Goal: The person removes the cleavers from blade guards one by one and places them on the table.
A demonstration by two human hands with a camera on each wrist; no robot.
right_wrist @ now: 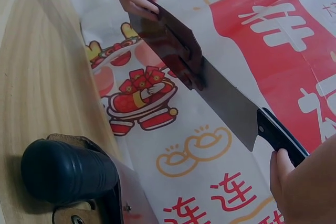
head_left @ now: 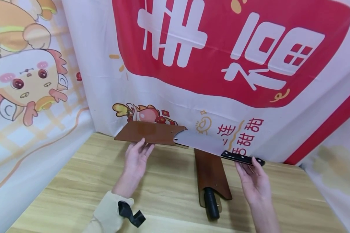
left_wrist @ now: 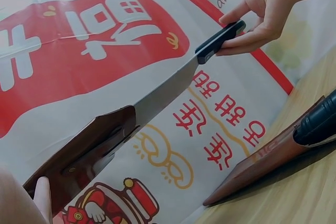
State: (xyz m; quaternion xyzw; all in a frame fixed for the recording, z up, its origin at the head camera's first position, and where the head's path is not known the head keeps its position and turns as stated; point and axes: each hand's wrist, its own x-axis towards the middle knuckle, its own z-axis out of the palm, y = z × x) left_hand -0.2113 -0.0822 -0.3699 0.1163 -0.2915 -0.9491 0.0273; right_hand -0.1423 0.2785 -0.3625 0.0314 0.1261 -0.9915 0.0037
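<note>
My left hand pinches the lower edge of a brown leather knife sheath, held up above the wooden table. A wide-bladed kitchen knife is partly inside that sheath; its bare blade shows between the sheath mouth and the black riveted handle. My right hand grips this handle with thumb and fingers. In the left wrist view the blade runs in line with the sheath; how deep its tip reaches is hidden.
A second brown sheath lies on the wooden table, a black ribbed handle sticking out of it toward me. Behind hangs a white cloth with a red printed panel. A black strap is on my left sleeve.
</note>
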